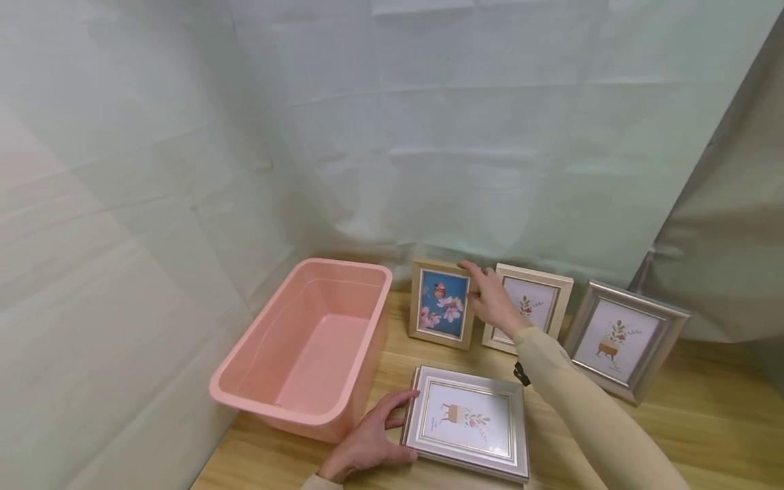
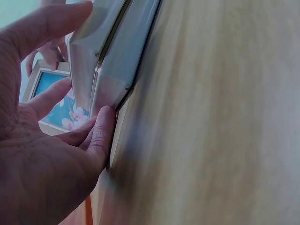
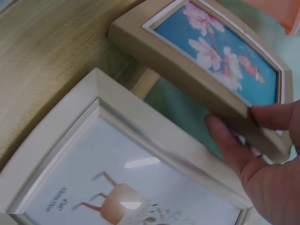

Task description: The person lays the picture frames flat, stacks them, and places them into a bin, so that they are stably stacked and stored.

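A pale drape [image 1: 459, 136] hangs behind a wooden table [image 1: 716, 401], on which the tub [image 1: 346, 292] stands at the left, its long axis running away from the person. Just beside it, nearest the person, the stack [image 1: 465, 418] lies flat, at least two frames deep, its long axis running left to right. The silver frame [image 1: 618, 340] leans at the far right, and the cream frame [image 1: 542, 299] stands between that and the blue frame [image 1: 441, 306], the smallest of the upright ones. The blue frame stands near the drape, just right of the tub, its long axis upright and its picture facing the person. The right hand [image 1: 490, 296] is the nearer to it and pinches it by the upper right edge, thumb on the front border and a finger behind; the body of the frame therefore lies leftward and downward from the grip. Any shift of it would seem to turn on that: the frame sits between the gripping hand and the tub, with the cream frame close on the hand's other side. The left hand [image 1: 373, 439] is lower down, loosely gripping the stack's left edge, its fingers and thumb bent about it; how firmly, one cannot tell.
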Demonstrator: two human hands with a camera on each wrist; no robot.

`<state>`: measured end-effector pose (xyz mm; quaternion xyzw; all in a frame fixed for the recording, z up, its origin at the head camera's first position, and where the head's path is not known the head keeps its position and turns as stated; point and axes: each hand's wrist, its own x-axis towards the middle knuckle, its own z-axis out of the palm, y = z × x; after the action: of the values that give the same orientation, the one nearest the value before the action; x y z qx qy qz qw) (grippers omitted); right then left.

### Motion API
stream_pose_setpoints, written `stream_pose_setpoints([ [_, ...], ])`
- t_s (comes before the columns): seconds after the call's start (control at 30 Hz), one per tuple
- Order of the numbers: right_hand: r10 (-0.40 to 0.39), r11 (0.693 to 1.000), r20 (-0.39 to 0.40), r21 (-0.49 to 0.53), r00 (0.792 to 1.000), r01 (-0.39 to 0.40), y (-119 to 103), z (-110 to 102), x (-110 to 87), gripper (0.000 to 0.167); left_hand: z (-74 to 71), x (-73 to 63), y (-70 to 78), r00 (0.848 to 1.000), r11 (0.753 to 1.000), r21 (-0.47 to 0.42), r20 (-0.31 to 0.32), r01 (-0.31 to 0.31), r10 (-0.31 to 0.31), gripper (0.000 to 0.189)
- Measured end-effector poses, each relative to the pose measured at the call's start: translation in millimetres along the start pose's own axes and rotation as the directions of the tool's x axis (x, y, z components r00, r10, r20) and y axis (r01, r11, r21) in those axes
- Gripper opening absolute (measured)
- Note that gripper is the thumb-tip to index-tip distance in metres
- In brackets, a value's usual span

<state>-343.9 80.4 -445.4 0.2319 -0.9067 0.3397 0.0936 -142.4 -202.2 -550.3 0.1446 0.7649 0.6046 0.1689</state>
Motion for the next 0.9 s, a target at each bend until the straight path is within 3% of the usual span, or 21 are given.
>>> stream_pose_setpoints([
  [0.1, -0.065, 0.998, -0.025, 0.026, 0.998, 0.065, 15, 3, -2.5, 0.070, -0.7, 1.3, 0.7, 1.000, 1.000, 0.005, -0.001, 0.002, -0.002, 0.096],
  [0.23, -0.073, 0.995, -0.051, 0.067, 0.996, 0.076, 21, 5, -9.1, 0.071, -1.9, 1.8, 1.2, 1.000, 1.000, 0.014, -0.001, 0.007, -0.007, 0.096],
  [0.4, -0.016, 0.994, -0.066, 0.105, 0.998, 0.023, 1, -1, -22.4, 0.069, -3.6, 1.5, 0.4, 1.000, 1.000, 0.007, 0.003, 0.016, -0.016, 0.096],
  [0.63, 0.076, 0.980, -0.175, 0.194, 0.982, -0.042, -15, -8, -34.3, 0.068, -7.6, 3.0, -2.5, 1.000, 1.000, -0.005, -0.007, 0.021, -0.021, 0.097],
  [0.77, 0.172, 0.935, -0.204, 0.342, 0.964, -0.094, -24, -12, -47.2, 0.069, -8.2, 2.7, -4.3, 1.000, 1.000, -0.006, -0.013, 0.016, -0.016, 0.096],
  [0.9, 0.284, 0.845, -0.206, 0.514, 0.936, -0.143, -32, -16, -62.5, 0.071, -8.5, -0.1, -3.4, 0.999, 1.000, -0.005, -0.020, 0.027, -0.027, 0.097],
])
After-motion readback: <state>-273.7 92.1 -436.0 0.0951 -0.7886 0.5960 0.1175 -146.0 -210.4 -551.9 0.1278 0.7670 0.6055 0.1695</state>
